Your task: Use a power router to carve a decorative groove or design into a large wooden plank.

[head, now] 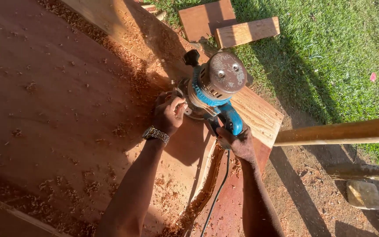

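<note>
Your blue router stands upright on the reddish wood slab, at its edge. Your left hand is closed around the base knob; your right hand is wrapped on the rear handle. A routed groove runs back beneath your right wrist; the edge ahead looks uncut. Shavings cover the slab. No containers are visible.

Router bit hidden under its base. Cord and both forearms cut off at bottom edge. Pole runs off right.

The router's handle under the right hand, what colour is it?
Blue; the handle shows best in the head view.
</note>
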